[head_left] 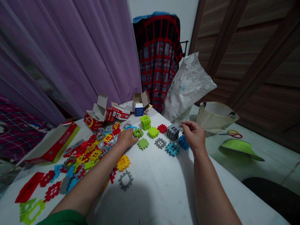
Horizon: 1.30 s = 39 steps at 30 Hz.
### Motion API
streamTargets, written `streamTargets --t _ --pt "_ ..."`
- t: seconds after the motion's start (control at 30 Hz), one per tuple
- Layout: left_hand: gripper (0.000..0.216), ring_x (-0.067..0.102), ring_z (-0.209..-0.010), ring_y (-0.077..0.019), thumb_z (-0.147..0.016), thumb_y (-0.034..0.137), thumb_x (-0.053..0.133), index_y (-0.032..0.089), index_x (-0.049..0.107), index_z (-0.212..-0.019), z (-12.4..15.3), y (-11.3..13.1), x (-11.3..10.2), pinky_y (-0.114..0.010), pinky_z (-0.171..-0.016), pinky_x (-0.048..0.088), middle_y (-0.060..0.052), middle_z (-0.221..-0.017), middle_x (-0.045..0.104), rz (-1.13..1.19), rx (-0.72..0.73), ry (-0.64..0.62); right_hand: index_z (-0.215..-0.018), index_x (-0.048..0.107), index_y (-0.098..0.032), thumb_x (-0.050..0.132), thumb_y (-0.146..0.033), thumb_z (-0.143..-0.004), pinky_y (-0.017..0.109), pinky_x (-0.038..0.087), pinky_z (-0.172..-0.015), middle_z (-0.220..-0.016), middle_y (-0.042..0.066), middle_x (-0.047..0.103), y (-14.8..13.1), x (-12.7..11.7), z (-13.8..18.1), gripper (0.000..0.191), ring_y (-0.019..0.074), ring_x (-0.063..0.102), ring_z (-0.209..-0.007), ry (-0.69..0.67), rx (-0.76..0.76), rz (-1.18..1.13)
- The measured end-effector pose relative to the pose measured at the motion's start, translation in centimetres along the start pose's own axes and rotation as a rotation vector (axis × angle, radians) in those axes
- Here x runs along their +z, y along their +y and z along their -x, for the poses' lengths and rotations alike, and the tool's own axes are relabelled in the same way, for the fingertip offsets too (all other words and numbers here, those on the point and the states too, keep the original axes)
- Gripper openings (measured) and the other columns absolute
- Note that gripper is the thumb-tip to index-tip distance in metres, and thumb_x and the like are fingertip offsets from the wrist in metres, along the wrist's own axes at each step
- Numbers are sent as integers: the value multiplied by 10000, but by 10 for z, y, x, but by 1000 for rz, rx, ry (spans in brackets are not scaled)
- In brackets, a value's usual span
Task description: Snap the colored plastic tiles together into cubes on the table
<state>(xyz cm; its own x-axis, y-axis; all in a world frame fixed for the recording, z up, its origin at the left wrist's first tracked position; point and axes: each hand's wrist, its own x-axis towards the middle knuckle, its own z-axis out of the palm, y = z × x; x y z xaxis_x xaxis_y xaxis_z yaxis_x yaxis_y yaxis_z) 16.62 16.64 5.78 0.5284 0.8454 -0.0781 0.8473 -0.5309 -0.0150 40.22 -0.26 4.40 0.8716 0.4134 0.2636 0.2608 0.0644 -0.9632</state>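
Observation:
My left hand (126,138) reaches over the right edge of the heap of plastic interlocking pieces (95,153), thumb and forefinger apart. By its fingertips lie a blue piece (130,127) and a dark green piece (138,133). My right hand (194,135) is pinched beside a stack of grey pieces (173,132); whatever is between its fingertips is too small to make out. Below that hand sits a blue stack (183,142). Around these lie a light blue stack (172,149), a flat grey piece (160,143), a red piece (162,128) and lime green pieces (153,132).
A tall lime stack (145,122) stands near the table's (150,187) far corner. Opened cardboard boxes (96,117) line the back edge, and a larger box (56,143) lies left. Right of the table are a plastic bag (187,84), a cloth bag (215,117) and scissors (234,134).

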Motion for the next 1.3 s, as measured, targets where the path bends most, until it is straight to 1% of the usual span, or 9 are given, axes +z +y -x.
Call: streamTargets --t 0.13,0.23,0.33,0.43,0.63,0.73,0.83,1.07,1.3 --pt "558 599 -1143 -292 -818 459 573 219 545 -1321 2 2 -8 -378 -959 458 -110 -1235 662 11 52 55 -823 706 -168 627 -401 -673 263 442 -501 -679 31 694 1 0 0 288 135 552 -516 2 10 -7" --pt "417 572 -1152 -263 -866 304 515 221 612 -1264 6 13 -13 -367 -1006 428 -93 -1209 656 42 223 130 -829 708 -169 631 -391 -674 271 459 -531 -707 35 700 2 -1 -1 281 141 565 -547 6 19 5" --pt "360 578 -1086 -234 -860 179 478 247 698 -1136 10 30 -13 -354 -996 431 -68 -1100 670 78 395 115 -838 710 -174 629 -402 -679 274 464 -541 -720 33 699 3 -1 -2 290 144 566 -564 1 18 32" --pt "352 555 -1088 -234 -836 136 493 271 733 -1055 14 47 -9 -377 -999 420 -57 -1080 653 100 461 94 -844 711 -177 625 -411 -682 269 457 -534 -719 30 697 4 -2 -3 298 146 566 -569 5 12 43" --pt "376 357 -1356 -278 -826 151 576 317 695 -1142 18 65 3 -488 -1123 258 -47 -1447 465 131 594 165 -824 707 -180 610 -423 -686 270 460 -547 -719 37 697 3 -1 -2 296 154 578 -596 5 -1 27" --pt "403 252 -1433 -302 -821 137 586 318 682 -1168 15 68 7 -531 -1144 197 -45 -1545 357 76 596 135 -826 706 -181 615 -422 -683 280 471 -566 -741 42 703 3 -1 -2 295 159 590 -609 -3 8 12" --pt "421 212 -1455 -307 -812 133 588 314 675 -1181 12 66 10 -542 -1142 198 -49 -1576 310 31 577 104 -829 702 -181 621 -427 -681 288 474 -578 -743 41 701 3 -2 -3 298 162 593 -613 4 15 13" --pt "432 212 -1459 -276 -795 130 590 338 668 -1165 14 61 11 -525 -1146 202 -6 -1578 310 6 578 108 -834 705 -181 621 -406 -683 276 467 -569 -748 38 700 3 -2 -2 284 157 590 -618 -3 18 8" --pt "404 240 -1448 -291 -788 139 580 307 683 -1141 14 61 10 -546 -1153 189 -31 -1576 318 20 579 105 -848 710 -171 613 -414 -683 259 444 -535 -714 33 691 3 -2 -2 309 143 559 -576 5 8 31"
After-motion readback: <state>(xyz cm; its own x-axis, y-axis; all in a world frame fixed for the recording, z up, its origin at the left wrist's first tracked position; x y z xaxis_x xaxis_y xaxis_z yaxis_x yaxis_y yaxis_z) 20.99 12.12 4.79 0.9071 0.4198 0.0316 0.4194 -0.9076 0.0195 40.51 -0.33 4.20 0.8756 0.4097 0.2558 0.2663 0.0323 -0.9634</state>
